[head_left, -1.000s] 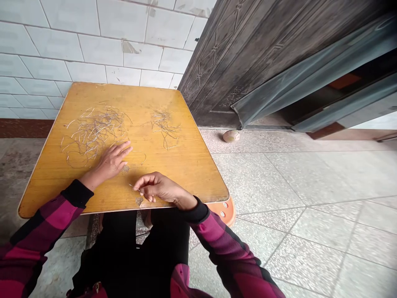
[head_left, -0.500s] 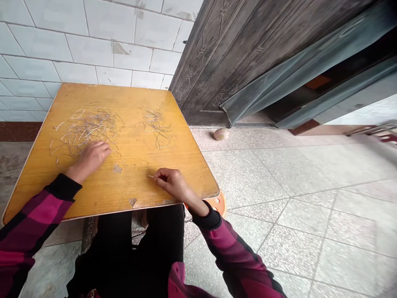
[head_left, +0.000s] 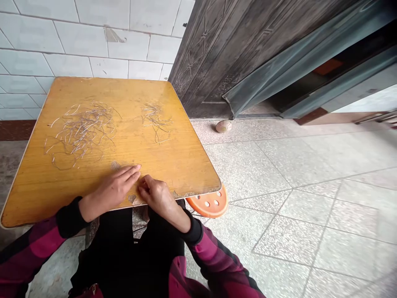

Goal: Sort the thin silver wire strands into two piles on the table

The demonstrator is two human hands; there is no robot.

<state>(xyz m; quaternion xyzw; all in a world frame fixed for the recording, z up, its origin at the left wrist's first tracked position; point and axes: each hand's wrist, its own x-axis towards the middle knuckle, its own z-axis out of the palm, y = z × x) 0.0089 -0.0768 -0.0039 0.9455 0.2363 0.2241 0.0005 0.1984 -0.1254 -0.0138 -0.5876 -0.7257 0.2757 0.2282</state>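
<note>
Near the front edge of the wooden table [head_left: 182,165], my two hands are almost touching. My left hand [head_left: 113,188] lies low over the tabletop with its fingers stretched out towards my right hand. My right hand [head_left: 159,198] is closed in a pinch; the thin wire seen in it a moment ago is now hidden by the fingers. A large loose tangle of thin wires [head_left: 85,128] is spread on the left of the table. A smaller bunch of wires [head_left: 156,120] lies further right, towards the back.
A white tiled wall [head_left: 127,45] stands behind the table. To the right is a dark carved door [head_left: 211,74] with a grey-green curtain [head_left: 263,87]. An orange stool [head_left: 209,203] is partly under the table's right corner. A roundish object [head_left: 223,126] sits on the floor.
My left hand has left the wire tangle and come right and nearer, up to my right hand. My right hand has shifted slightly left and closer to the table's front edge.
</note>
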